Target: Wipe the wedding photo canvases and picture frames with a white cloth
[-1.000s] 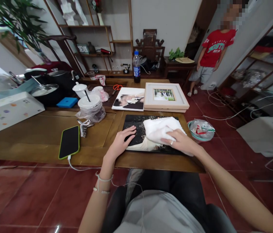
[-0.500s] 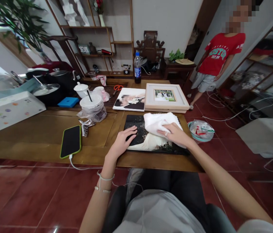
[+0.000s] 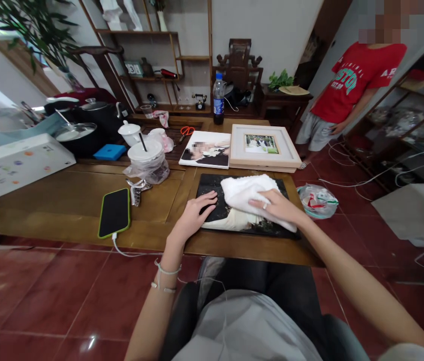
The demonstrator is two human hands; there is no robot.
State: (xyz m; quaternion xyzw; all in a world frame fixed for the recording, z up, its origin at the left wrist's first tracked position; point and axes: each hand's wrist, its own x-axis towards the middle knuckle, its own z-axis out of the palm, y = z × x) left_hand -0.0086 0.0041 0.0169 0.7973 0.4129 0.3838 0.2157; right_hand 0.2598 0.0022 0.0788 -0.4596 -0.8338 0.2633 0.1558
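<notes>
A dark photo panel (image 3: 212,184) with a pale dress-like shape lies flat near the table's front edge. My left hand (image 3: 196,210) rests on the panel's left side, fingers stretched out and open, holding nothing. Over the panel's right part spreads a bunched white towel (image 3: 244,193). My right hand (image 3: 277,204), with a ring on one finger, grips and presses the towel against the surface. The towel hides much of the picture beneath. Just behind the panel are a white-edged photo print (image 3: 206,149) and a pale wooden picture frame (image 3: 290,150).
Left on the wooden table (image 3: 151,210) are a cabled phone (image 3: 114,213), a bagged cup (image 3: 147,158), a blue box (image 3: 110,152) and orange-handled scissors (image 3: 186,131). A bottle (image 3: 218,100) stands behind. A bagged bin (image 3: 319,200) and a person in red (image 3: 366,80) are at right.
The towel under my right hand has spread slightly toward me and leftward over the panel. My left hand stays in place. The person in red looks nearer, and the view has shifted slightly.
</notes>
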